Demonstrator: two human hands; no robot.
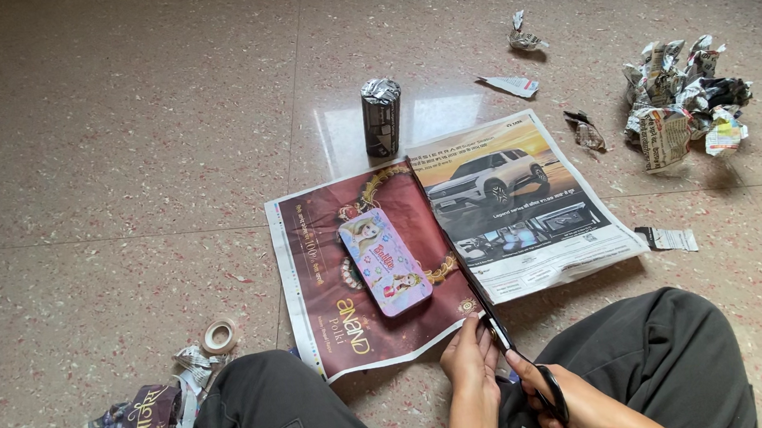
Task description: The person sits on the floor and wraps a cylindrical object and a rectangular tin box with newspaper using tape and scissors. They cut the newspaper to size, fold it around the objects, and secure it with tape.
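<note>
With the left hand [469, 354] pinching the newspaper sheet [368, 272] taut at its six-o'clock edge, the right hand [575, 403], its grip closed on black scissors [506, 342], does best cutting straight toward twelve o'clock along the fold.

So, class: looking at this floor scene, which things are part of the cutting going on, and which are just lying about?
In use: scissors, right hand, left hand, newspaper sheet.

Lying about: pencil tin, paper-wrapped can, tape roll, crumpled paper pile, small scraps.
</note>
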